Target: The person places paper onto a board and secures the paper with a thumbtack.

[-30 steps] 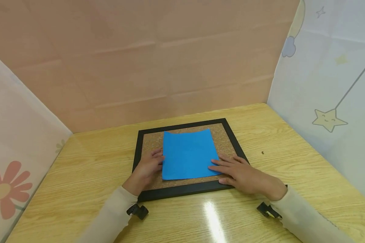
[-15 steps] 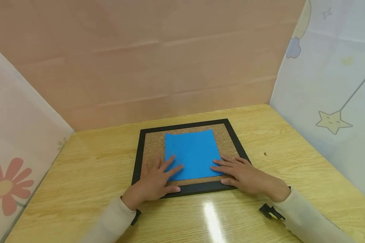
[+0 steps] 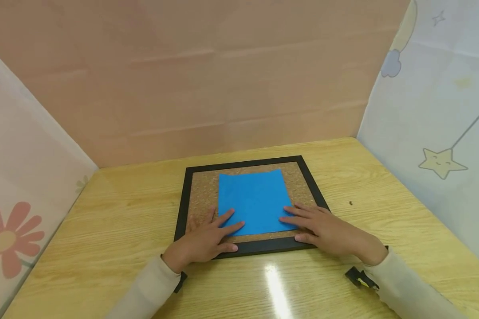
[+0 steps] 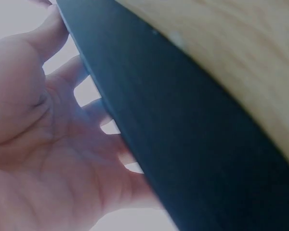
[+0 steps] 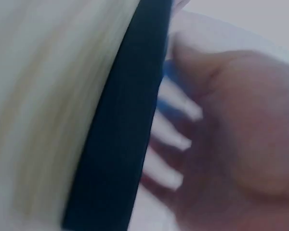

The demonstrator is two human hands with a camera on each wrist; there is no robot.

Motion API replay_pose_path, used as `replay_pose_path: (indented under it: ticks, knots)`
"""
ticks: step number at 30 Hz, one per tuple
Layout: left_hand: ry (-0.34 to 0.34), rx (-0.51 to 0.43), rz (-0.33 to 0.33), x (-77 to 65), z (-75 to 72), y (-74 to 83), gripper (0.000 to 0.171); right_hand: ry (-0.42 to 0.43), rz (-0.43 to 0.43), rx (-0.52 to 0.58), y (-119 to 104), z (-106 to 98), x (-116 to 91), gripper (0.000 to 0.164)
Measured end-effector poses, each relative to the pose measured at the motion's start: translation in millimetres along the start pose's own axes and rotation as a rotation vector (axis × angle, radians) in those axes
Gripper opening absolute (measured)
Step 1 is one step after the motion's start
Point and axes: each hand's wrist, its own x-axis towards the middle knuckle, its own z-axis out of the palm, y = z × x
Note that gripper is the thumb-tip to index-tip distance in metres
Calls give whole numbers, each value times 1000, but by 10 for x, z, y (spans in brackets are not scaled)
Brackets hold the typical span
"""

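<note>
A blue sheet (image 3: 253,195) lies on a cork board (image 3: 203,188) with a black frame (image 3: 263,246). Its far left corner is slightly raised. My left hand (image 3: 201,241) rests with spread, straight fingers over the near left corner; two fingertips touch the sheet and the thumb lies along the near frame edge. On the other side, my right hand (image 3: 327,228) spreads its fingers over the near right corner, two fingertips on the sheet, thumb at the frame. Both wrist views show the palm behind the dark frame edge (image 4: 149,106), the fingertips hidden by it.
The board sits on a wooden table (image 3: 135,199). A tiny dark speck (image 3: 351,203) lies right of it. A pinkish-brown backdrop (image 3: 203,79) stands behind, with patterned side panels, one bearing a star (image 3: 443,163).
My left hand has moved from the sheet's left edge to lie spread over its near left corner. The right hand stays on the near right corner. The head view has shifted slightly.
</note>
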Motion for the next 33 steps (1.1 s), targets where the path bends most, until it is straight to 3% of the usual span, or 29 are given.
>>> replay_pose_path:
  ticks: [3,8,10,17,22,33]
  knots:
    - [1,-5,0,2,9,-6,60,69,60,20,128,-126,-31,50]
    - [0,10,-3,7,6,-3,60,123,392,33,426,-389,-189,49]
    - [0,15,-2,12,-9,7,60,143,486,17,568,-444,-270,45]
    - [-2,-2,3,14,-32,8,59,85,674,30,884,-477,-434,35]
    - [6,-17,1,12,-16,-7,59,77,702,40,943,-455,-464,30]
    - [16,-32,-3,18,1,-19,58,98,627,23,999,-376,-457,10]
